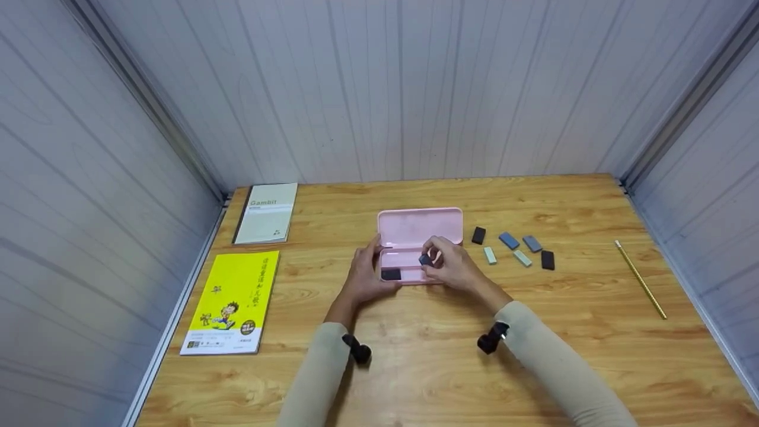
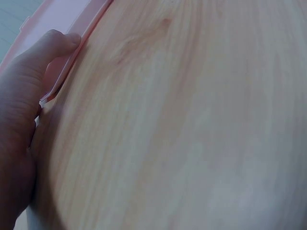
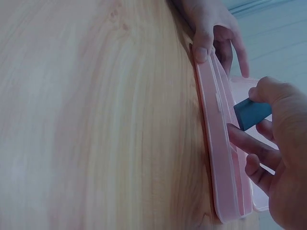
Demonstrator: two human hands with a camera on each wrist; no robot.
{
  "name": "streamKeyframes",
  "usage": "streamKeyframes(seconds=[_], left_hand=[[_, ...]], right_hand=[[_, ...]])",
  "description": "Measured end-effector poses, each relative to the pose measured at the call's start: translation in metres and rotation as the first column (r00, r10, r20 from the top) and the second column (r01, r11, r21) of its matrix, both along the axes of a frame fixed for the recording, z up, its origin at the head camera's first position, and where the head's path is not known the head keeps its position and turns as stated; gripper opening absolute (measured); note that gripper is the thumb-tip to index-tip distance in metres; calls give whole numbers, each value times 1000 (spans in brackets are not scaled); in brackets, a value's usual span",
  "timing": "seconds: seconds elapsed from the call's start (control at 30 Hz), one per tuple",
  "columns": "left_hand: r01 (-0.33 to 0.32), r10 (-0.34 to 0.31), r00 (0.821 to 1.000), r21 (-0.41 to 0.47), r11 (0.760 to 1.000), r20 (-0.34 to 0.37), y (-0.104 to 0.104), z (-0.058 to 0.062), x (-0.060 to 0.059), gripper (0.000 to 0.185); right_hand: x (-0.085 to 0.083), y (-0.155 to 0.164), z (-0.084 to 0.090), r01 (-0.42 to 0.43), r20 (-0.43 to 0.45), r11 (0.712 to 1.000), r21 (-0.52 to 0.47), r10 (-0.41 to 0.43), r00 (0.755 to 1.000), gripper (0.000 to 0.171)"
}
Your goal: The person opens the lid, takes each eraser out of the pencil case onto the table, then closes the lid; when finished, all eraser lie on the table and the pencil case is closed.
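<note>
A pink case [image 1: 415, 224] lies open in the middle of the wooden table [image 1: 427, 367], its lid raised at the back. My left hand [image 1: 366, 274] grips the case's left end, thumb [image 2: 56, 42] on the near rim [image 2: 90, 25]. My right hand [image 1: 452, 265] pinches a dark blue eraser [image 1: 425, 259] just above the tray's right half. In the right wrist view that eraser [image 3: 251, 113] sits between thumb and fingers over the case [image 3: 221, 158], with the left hand [image 3: 214, 29] at the far end. A black eraser [image 1: 391, 274] lies in the tray's left part.
Several loose erasers lie right of the case: black [image 1: 478, 235], blue [image 1: 509, 240], grey [image 1: 532, 244], pale green [image 1: 490, 255] and others. A pencil [image 1: 640, 279] lies far right. A white booklet [image 1: 265, 212] and a yellow book [image 1: 231, 302] lie at the left. Walls enclose three sides.
</note>
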State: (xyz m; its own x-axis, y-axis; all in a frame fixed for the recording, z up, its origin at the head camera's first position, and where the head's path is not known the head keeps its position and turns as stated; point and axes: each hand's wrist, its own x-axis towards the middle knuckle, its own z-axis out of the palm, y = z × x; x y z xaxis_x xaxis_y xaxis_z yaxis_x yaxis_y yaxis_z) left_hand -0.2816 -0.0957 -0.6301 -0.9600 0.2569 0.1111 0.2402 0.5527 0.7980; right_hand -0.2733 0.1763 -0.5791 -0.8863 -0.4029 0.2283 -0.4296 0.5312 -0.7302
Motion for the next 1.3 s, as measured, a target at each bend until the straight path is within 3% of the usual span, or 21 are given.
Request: streamKeyframes(seconds=[0.3, 0.67, 1.0, 1.3], left_hand=[[5, -5, 1000, -18, 1000, -25, -1, 0, 1, 131], [9, -10, 1000, -16, 1000, -20, -2, -1, -1, 131], [6, -6, 1000, -6, 1000, -28, -1, -1, -3, 130], [16, -16, 999, -13, 1000, -39, -1, -2, -2, 130]], right_hand=[[-6, 12, 4, 41, -5, 995, -89, -41, 999, 28], [-14, 41, 13, 101, 19, 988, -117, -99, 995, 35], [-18, 81, 17, 177, 59, 981, -78, -173, 983, 34], [-19, 127, 15, 278, 80, 961, 16, -278, 957, 38]])
